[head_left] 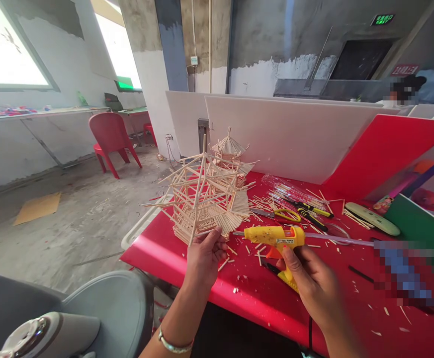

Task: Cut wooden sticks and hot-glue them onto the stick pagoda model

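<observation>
My right hand (309, 273) is wrapped round the handle of a yellow hot glue gun (272, 235). A long clear glue stick (343, 239) sticks out of its back, and its nozzle points left toward my other hand. My left hand (207, 253) is closed in a pinch at the front lower edge of a pagoda model (202, 199) built of thin wooden sticks. A thin wooden stick seems to be between its fingertips, partly hidden by the fingers. The model has an open stick frame, with some panels of sticks laid side by side. Behind it stands a finished-looking stick pavilion (229, 146).
Yellow-handled scissors (286, 215), pliers (309, 211), loose sticks (265, 203) and a green oval case (372, 219) lie on the red table (246, 308). White boards (284, 134) stand behind. A grey stool (116, 308) bears a white cup (60, 333). Someone's head (406, 89) shows at the back right.
</observation>
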A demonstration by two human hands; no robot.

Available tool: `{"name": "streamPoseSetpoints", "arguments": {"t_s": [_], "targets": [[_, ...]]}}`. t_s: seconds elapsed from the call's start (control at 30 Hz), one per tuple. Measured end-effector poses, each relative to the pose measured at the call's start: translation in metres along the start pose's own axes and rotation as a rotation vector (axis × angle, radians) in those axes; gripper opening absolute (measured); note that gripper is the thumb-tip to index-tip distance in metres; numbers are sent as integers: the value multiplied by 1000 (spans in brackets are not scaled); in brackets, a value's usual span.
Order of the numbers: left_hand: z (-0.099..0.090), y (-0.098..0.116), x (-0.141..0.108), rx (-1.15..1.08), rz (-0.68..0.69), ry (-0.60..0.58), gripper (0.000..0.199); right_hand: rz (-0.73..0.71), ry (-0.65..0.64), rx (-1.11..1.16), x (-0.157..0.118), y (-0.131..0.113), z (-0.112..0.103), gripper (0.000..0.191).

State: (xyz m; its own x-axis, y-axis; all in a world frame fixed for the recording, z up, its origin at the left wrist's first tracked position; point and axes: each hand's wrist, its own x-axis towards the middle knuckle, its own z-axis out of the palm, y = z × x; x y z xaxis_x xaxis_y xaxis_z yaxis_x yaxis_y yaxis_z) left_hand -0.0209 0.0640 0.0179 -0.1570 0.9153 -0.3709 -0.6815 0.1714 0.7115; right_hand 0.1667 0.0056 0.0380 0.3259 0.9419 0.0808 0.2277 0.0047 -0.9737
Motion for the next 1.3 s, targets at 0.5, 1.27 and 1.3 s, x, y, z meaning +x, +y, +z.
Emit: {"name": "streamPoseSetpoints", "arguments": {"t_s": [0.5, 1.27, 1.3], "targets": [[1, 1, -1, 18, 12, 15, 38, 16, -26, 9, 0, -1, 0, 48], [-2, -4, -4, 18, 30, 12, 37, -257, -35, -191, 11, -4, 6, 42], [-3, -4, -5, 7, 28, 18, 37, -339, -36, -256, 15, -4, 8, 41]]}}
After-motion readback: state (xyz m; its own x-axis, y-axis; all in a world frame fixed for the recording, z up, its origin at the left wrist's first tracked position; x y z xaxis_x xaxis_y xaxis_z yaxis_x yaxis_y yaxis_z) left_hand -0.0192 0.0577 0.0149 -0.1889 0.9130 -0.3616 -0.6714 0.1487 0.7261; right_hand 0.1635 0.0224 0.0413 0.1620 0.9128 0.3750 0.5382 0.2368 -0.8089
